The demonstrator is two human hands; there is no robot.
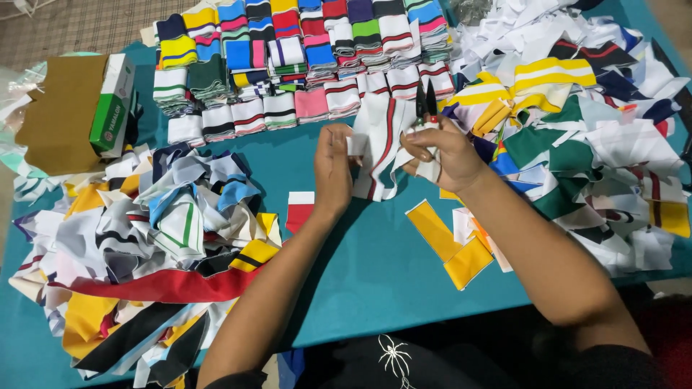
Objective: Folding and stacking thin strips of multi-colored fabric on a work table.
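Dark clothing with a white spider print [395, 358] sat closest, at the edge of the teal tabletop [375, 274], which filled most of the view. Loose knit collar scraps [151, 238] were heaped at the left and another pile [598, 144] at the right, with folded striped stacks [303, 57] lined along the far side beside a green-and-white box [112, 108]. Both hands met near the middle. Left hand [333, 169] pinched the edge of a white strip with red and dark stripes [378, 148]. Right hand [443, 155] was curled around small black snips [426, 101], blades pointing up, just beside the strip.
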